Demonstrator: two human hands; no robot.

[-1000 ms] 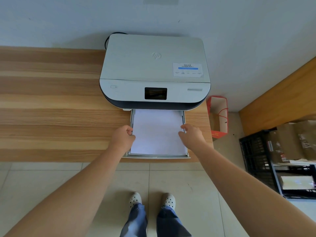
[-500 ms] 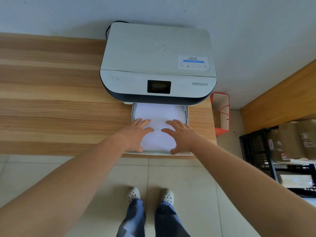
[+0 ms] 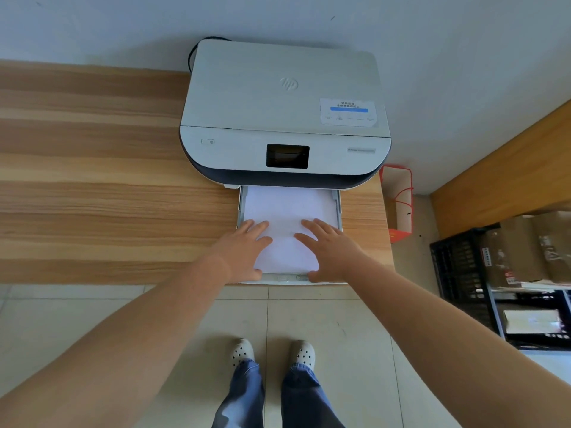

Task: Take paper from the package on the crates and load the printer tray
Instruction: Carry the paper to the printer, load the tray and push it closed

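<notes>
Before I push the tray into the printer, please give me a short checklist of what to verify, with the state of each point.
1. Paper lies inside the tray: ok.
2. Stack is flat, no lifted corner: ok.
3. Left hand and right hand are off the paper: not ok, both rest flat on it.
4. Side guides touch the paper edges: cannot tell.
5. Printer slot is free: cannot tell.

One camera on my head looks steeply down and forward, close over the desk (image 3: 92, 180) edge. It takes in the printer (image 3: 284, 112) ahead, my feet on the floor below, crates (image 3: 463, 273) far right.
</notes>
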